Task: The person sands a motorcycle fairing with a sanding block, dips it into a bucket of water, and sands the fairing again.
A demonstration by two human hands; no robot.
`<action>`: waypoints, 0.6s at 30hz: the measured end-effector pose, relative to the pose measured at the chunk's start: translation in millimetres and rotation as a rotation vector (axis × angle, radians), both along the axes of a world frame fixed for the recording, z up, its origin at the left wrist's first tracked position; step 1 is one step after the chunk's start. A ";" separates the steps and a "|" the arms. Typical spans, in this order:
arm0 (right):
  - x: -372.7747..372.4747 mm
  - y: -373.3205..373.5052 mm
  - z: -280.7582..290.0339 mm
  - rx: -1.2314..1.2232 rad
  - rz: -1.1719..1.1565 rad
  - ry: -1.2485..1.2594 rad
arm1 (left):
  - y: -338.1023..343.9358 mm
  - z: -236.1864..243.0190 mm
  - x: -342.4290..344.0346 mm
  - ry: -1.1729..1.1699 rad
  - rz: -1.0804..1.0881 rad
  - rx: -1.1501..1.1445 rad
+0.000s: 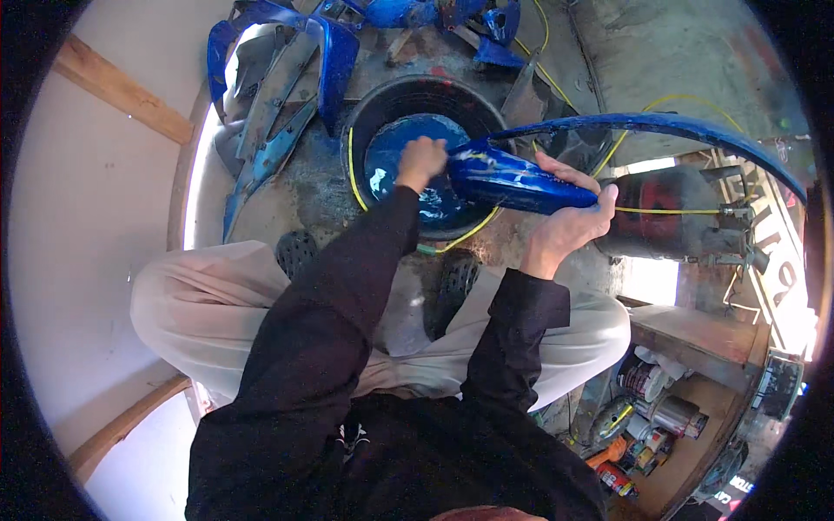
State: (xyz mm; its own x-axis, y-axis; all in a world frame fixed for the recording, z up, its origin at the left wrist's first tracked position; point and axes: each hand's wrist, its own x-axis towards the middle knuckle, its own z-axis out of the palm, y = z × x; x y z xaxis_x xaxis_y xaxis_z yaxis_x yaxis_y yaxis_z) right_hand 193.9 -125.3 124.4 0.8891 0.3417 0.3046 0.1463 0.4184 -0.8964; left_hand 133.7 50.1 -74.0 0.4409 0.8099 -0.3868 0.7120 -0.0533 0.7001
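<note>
A glossy blue plastic body panel (512,184), like a motorcycle fairing, is held tilted over the right side of a black tub (358,117). A long curved blue arm of it (660,123) sweeps off to the right. My right hand (569,217) grips the panel's right end from below, thumb and fingers on opposite sides. At its left end my left hand (423,163) is closed, close against the panel. Whatever lies inside those fingers is hidden. Bluish water (404,143) fills the lower part of the tub beneath my left hand.
More blue panels (339,69) lie beyond the tub and to its left. A dark cylindrical tank (656,213) stands at the right, with a yellow hose (660,210) running to it and around the tub. Cans and tools crowd a wooden shelf (704,425) at lower right. A white wall (95,217) bounds the left.
</note>
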 end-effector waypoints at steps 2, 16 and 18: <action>8.0 -6.2 -6.7 0.006 0.054 -0.068 | 24.5 -40.2 -3.7 0.089 0.093 0.025; 20.7 -8.9 -8.1 -0.034 0.014 -0.092 | 13.0 126.8 30.9 -0.495 -0.355 -0.626; 10.0 0.9 6.9 -0.055 -0.053 0.010 | -5.8 214.5 17.4 -0.562 -0.405 -0.488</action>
